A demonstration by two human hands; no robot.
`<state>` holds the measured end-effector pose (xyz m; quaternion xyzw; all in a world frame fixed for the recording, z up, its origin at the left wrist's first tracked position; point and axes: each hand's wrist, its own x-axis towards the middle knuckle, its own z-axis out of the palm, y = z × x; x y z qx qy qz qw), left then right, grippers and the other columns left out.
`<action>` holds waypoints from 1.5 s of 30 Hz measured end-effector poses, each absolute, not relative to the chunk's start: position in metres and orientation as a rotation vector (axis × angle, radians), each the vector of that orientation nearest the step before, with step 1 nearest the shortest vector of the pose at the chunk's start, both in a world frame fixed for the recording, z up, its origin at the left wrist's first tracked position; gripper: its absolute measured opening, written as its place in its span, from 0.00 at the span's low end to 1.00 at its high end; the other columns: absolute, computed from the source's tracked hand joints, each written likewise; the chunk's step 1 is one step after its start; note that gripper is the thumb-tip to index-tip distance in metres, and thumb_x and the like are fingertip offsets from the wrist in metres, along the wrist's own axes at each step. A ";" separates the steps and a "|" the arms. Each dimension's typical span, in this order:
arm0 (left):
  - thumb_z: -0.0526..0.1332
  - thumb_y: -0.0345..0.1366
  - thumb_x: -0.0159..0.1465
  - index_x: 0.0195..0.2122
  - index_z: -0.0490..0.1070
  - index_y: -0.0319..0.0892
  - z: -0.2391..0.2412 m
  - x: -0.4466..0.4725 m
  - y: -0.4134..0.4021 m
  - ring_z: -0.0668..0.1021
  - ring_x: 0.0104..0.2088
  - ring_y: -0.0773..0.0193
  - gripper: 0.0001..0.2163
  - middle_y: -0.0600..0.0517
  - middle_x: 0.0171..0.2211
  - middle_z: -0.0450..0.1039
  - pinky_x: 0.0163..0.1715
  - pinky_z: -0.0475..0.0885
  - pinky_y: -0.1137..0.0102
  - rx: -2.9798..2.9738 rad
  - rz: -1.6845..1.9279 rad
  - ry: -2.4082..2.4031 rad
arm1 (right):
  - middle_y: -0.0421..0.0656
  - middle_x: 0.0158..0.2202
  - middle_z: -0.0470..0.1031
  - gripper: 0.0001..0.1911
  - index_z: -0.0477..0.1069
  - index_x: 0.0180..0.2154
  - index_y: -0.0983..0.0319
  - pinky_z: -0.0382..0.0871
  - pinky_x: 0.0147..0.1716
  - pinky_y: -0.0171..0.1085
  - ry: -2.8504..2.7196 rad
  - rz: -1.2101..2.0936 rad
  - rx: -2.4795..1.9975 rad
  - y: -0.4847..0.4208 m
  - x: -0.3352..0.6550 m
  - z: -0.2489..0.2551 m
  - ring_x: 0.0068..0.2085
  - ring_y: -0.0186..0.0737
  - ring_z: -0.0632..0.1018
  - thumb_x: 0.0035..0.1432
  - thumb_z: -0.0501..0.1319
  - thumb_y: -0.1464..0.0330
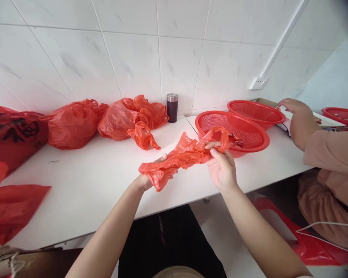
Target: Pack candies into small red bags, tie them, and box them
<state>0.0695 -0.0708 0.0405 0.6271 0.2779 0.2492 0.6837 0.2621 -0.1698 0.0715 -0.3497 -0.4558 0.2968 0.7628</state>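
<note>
Red plastic bag (185, 157): crumpled lengthwise, held above the white table (89, 189), spanning the gap between your two hands.
Long axis: runs from your left side rightward and slightly away from you.
Left hand (146, 182): cradles the near end from beneath, thumb and fingertips showing on either side.
Right hand (224, 166): grips the far end beside its handle loop (225, 138), thumb uppermost.
Nearer the red basket (263, 144): your right hand, just before its rim.

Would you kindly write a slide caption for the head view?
Right hand grips a crumpled red bag, left hand supporting it, above a white table.
</note>
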 end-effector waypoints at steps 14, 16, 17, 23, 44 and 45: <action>0.69 0.40 0.54 0.27 0.75 0.38 0.054 0.016 -0.108 0.72 0.20 0.69 0.10 0.53 0.21 0.73 0.20 0.65 0.75 1.206 0.770 0.728 | 0.47 0.44 0.74 0.21 0.67 0.40 0.59 0.72 0.40 0.42 -0.930 0.499 -1.021 -0.190 0.289 0.092 0.46 0.45 0.76 0.63 0.50 0.49; 0.70 0.37 0.52 0.26 0.75 0.37 0.053 0.012 -0.108 0.71 0.20 0.69 0.08 0.53 0.20 0.73 0.20 0.66 0.75 1.159 0.836 0.724 | 0.47 0.47 0.73 0.21 0.67 0.42 0.59 0.72 0.40 0.42 -0.917 0.483 -0.977 -0.193 0.288 0.095 0.48 0.45 0.75 0.63 0.50 0.50; 0.70 0.36 0.51 0.26 0.75 0.38 0.052 0.010 -0.109 0.71 0.20 0.69 0.07 0.54 0.20 0.72 0.21 0.66 0.74 1.133 0.866 0.721 | 0.47 0.48 0.73 0.20 0.67 0.44 0.59 0.72 0.40 0.42 -0.916 0.476 -0.959 -0.195 0.290 0.096 0.49 0.45 0.75 0.63 0.51 0.51; 0.64 0.43 0.58 0.36 0.75 0.40 0.055 -0.002 -0.111 0.77 0.28 0.64 0.11 0.51 0.30 0.77 0.27 0.73 0.70 0.945 0.951 0.718 | 0.40 0.41 0.74 0.11 0.68 0.41 0.56 0.72 0.40 0.39 -0.811 0.452 -0.957 -0.204 0.314 0.101 0.41 0.37 0.77 0.53 0.60 0.68; 0.61 0.42 0.60 0.33 0.73 0.38 0.042 -0.014 -0.096 0.76 0.27 0.64 0.11 0.49 0.29 0.76 0.29 0.72 0.70 0.904 1.129 0.983 | 0.37 0.26 0.73 0.12 0.70 0.30 0.60 0.59 0.25 0.33 -2.177 0.598 -1.525 -0.192 0.251 0.063 0.26 0.34 0.71 0.62 0.55 0.63; 0.60 0.42 0.61 0.33 0.73 0.39 0.041 -0.021 -0.088 0.76 0.26 0.65 0.10 0.49 0.29 0.76 0.29 0.72 0.70 0.890 1.169 1.043 | 0.37 0.24 0.71 0.12 0.70 0.29 0.60 0.57 0.24 0.33 -2.187 0.566 -1.572 -0.191 0.257 0.064 0.25 0.34 0.70 0.62 0.55 0.64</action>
